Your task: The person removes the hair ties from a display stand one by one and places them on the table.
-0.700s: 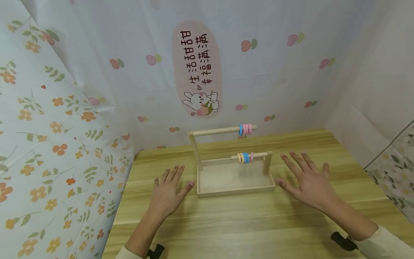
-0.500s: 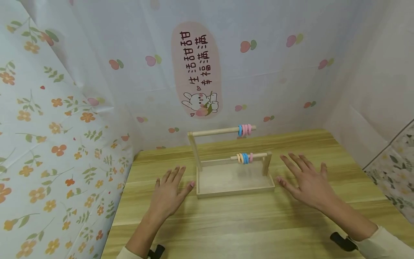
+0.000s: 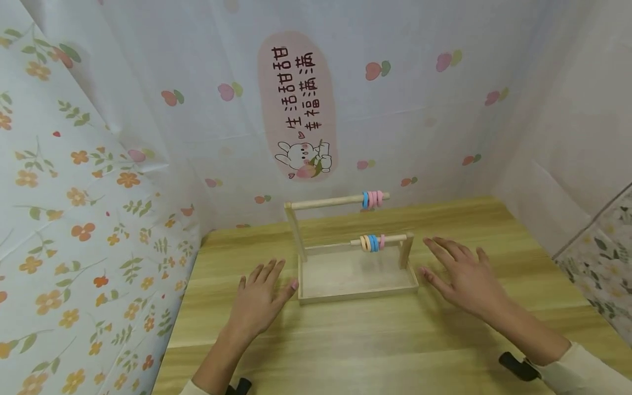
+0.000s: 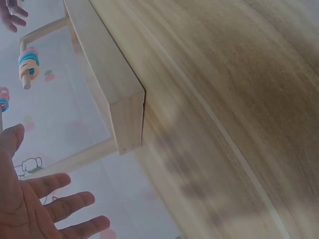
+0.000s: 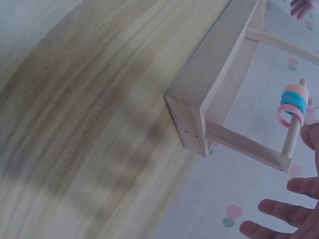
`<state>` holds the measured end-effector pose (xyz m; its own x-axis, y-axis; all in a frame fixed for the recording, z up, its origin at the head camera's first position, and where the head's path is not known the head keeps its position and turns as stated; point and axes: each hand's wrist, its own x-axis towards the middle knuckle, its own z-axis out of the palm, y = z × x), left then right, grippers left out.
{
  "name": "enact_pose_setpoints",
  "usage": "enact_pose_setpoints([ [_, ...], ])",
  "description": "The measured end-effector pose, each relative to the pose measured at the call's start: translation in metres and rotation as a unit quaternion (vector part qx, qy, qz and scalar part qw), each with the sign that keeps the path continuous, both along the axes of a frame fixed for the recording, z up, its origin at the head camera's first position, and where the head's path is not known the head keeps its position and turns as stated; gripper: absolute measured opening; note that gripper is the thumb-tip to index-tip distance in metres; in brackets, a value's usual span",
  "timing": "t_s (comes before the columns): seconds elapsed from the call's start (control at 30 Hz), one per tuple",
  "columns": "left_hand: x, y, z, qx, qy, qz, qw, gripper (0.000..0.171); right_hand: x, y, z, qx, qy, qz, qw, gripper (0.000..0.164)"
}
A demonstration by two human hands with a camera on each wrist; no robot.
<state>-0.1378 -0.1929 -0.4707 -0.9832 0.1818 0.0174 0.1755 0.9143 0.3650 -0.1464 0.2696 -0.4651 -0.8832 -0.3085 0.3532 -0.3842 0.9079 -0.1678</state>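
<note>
A light wooden rack with a shallow tray base (image 3: 357, 297) stands on the table between my hands. Its taller post carries an upper rod (image 3: 326, 202) with blue and pink rings (image 3: 372, 199) near the free end. From the shorter right post a lower rod (image 3: 395, 238) points left, bearing cream, blue and pink rings (image 3: 372, 243). My left hand (image 3: 254, 304) is spread palm down just left of the tray, holding nothing. To the tray's right, my right hand (image 3: 466, 282) extends its fingers and thumb toward the short post, also holding nothing. Both wrist views show straight, parted fingers beside the rack.
The wood-grain table (image 3: 355, 345) extends around the rack. A white printed curtain (image 3: 419, 126) hangs behind it, and a flowered cloth (image 3: 99, 230) borders the left side. Another flowered cloth (image 3: 607, 252) lies along the right.
Both hands shift slightly lower in the head view, and the right hand's fingers draw a little closer together. The whole scene slides slightly left. Rack and rings keep their arrangement.
</note>
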Motion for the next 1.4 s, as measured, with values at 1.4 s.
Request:
enact_pose_setpoints([
  [1.4,0.009,0.003,-0.022,0.024,-0.036,0.005,0.9991,0.083,-0.062,-0.026,0.011,-0.055,0.052,0.122,0.99,0.04],
])
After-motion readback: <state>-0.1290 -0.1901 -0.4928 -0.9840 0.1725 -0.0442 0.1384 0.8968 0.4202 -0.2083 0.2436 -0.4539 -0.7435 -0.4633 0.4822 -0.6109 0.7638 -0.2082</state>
